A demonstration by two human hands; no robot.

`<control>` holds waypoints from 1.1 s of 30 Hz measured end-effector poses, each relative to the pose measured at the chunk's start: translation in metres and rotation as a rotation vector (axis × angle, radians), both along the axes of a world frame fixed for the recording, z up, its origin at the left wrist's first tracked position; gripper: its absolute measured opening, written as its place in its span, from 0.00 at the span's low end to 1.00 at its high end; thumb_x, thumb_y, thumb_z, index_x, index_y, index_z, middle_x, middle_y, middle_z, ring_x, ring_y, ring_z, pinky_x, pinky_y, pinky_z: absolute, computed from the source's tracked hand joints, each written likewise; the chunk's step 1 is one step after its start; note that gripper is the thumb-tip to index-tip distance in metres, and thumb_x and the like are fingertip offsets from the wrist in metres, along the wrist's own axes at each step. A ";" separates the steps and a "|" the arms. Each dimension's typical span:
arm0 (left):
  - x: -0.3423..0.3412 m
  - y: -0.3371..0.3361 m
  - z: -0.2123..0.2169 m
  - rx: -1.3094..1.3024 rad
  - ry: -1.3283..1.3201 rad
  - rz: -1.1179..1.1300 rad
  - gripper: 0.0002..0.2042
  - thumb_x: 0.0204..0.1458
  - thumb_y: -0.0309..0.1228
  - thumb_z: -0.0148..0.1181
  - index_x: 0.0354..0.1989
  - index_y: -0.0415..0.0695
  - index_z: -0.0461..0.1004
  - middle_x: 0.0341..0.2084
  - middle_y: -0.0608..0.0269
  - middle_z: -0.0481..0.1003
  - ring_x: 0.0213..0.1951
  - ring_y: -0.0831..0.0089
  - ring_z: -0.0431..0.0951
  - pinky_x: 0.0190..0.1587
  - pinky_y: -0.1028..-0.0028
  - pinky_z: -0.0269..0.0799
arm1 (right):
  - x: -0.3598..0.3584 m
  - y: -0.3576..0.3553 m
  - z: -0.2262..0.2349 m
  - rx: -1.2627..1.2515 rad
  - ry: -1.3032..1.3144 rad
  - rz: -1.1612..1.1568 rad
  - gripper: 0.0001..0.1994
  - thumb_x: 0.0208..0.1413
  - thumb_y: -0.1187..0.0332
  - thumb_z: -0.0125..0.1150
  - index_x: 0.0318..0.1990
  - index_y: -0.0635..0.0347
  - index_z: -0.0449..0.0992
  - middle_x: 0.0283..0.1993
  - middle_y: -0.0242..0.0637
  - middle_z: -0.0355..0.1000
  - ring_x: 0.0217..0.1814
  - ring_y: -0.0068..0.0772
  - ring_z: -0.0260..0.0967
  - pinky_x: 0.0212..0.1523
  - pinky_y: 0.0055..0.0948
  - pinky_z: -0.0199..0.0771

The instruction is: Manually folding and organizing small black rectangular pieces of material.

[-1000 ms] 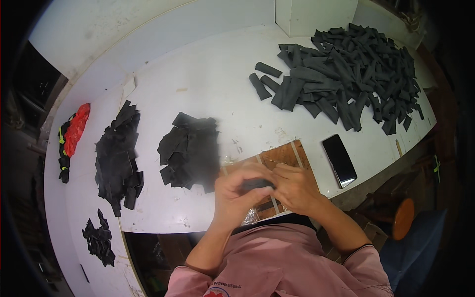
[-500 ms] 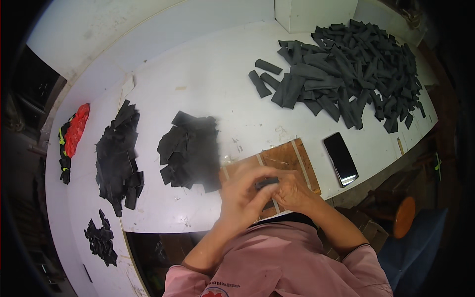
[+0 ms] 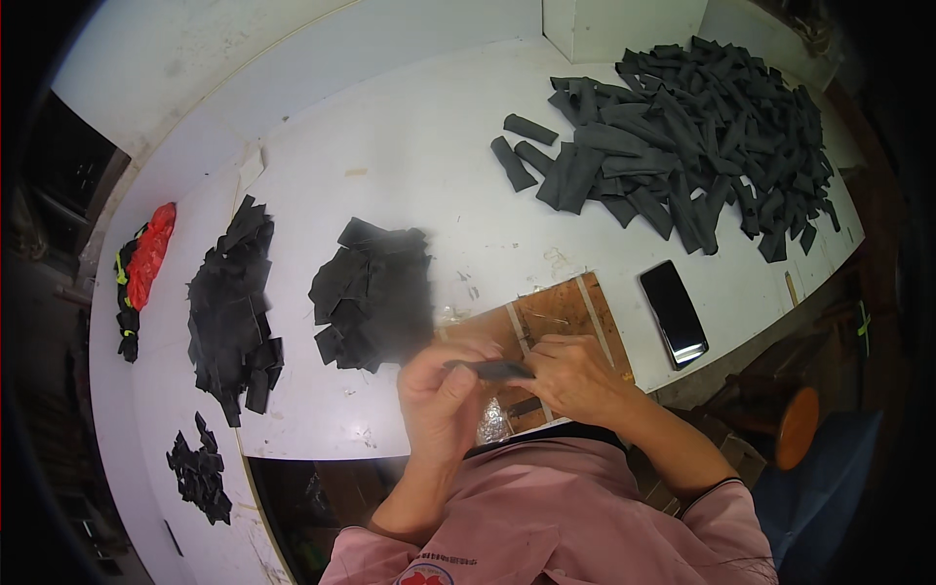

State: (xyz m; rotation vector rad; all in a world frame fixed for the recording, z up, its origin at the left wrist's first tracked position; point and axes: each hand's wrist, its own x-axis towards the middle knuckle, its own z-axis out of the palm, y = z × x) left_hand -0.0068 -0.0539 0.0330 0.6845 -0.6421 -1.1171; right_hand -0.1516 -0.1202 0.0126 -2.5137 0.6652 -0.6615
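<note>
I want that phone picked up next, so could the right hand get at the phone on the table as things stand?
Probably yes, once freed: the phone lies bare on the white table just right of the right hand, nothing between them. But both hands now pinch a dark strip.

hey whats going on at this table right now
A person in a pink top holds a small flat black piece between both hands, left hand and right hand, above a brown wooden board at the near edge of the white table. A big heap of dark grey rolled strips lies at the far right, stacks of flat black cut pieces sit to the left, and a black phone lies right of the board.
</note>
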 end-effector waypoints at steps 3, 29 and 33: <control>0.001 0.000 0.001 -0.041 -0.049 -0.007 0.07 0.44 0.29 0.58 0.28 0.38 0.71 0.29 0.55 0.72 0.36 0.64 0.68 0.45 0.67 0.61 | -0.002 0.000 0.001 0.034 -0.025 0.002 0.12 0.46 0.63 0.56 0.20 0.63 0.69 0.18 0.38 0.65 0.22 0.39 0.64 0.24 0.33 0.64; 0.090 -0.011 0.007 0.515 -0.522 -0.311 0.04 0.40 0.19 0.57 0.23 0.41 0.69 0.18 0.72 0.69 0.22 0.87 0.66 0.24 0.86 0.61 | 0.042 0.044 -0.015 1.413 -0.515 0.005 0.07 0.47 0.69 0.58 0.33 0.60 0.71 0.30 0.29 0.69 0.28 0.20 0.66 0.30 0.20 0.68; 0.068 0.003 0.010 0.484 -0.439 -0.200 0.04 0.43 0.21 0.57 0.26 0.39 0.69 0.19 0.72 0.69 0.24 0.87 0.67 0.26 0.86 0.61 | 0.065 0.050 -0.010 1.839 -0.804 -0.032 0.09 0.49 0.68 0.57 0.37 0.61 0.71 0.34 0.30 0.69 0.35 0.23 0.68 0.33 0.24 0.72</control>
